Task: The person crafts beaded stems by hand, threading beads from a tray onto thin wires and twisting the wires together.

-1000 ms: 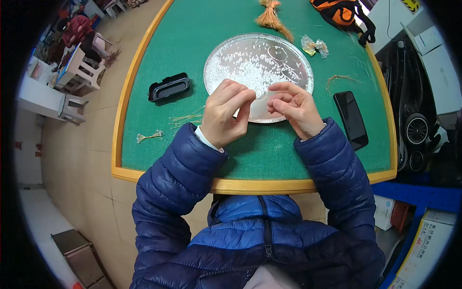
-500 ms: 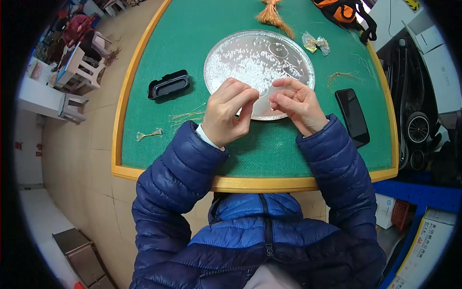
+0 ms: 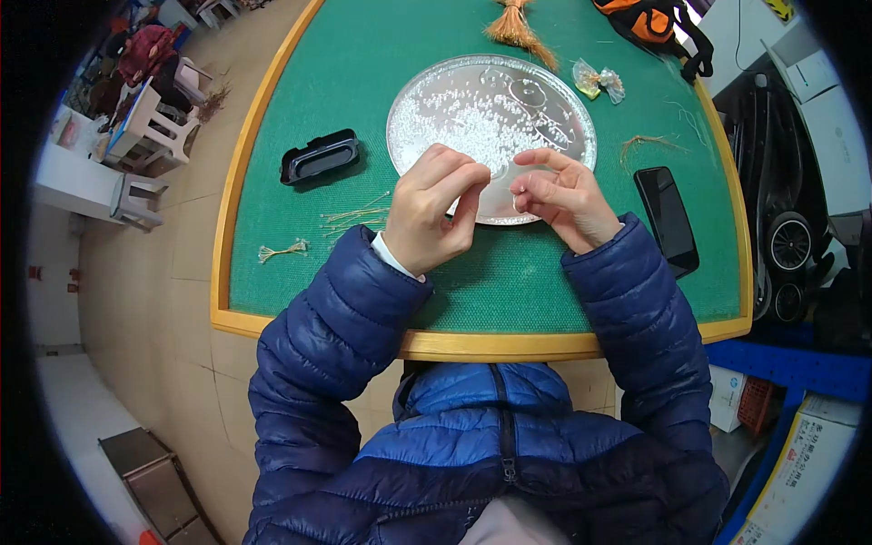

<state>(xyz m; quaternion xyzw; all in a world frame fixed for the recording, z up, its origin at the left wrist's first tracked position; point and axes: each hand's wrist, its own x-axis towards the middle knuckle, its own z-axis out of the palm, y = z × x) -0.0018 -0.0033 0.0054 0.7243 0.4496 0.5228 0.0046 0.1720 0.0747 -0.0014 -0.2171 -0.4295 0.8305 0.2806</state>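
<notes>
My left hand (image 3: 434,207) is closed in a pinch above the near edge of a round silver tray (image 3: 554,77). What its fingertips hold is too small to make out. Facing it across a small gap is my right hand (image 3: 565,198), index finger raised and thumb pressed toward the other fingers. A tiny pale speck shows at those fingertips, but I cannot tell what it is. Many small white beads (image 3: 472,123) lie scattered over the tray. Several thin wire-like stems (image 3: 356,214) with pale tips rest left of my left hand, beside a small tied bundle (image 3: 282,252) of similar stems.
A black open case (image 3: 320,159) sits at the left, a black phone (image 3: 666,218) at the right. Farther back are a straw-coloured fibre bundle (image 3: 518,32), a clear plastic bag (image 3: 598,82) and an orange-black bag (image 3: 649,23). A wooden rim (image 3: 500,346) edges the green tabletop.
Both hands stay almost in place, still facing each other over the tray. The right fingers have shifted very slightly. Nothing on the table has visibly moved.
</notes>
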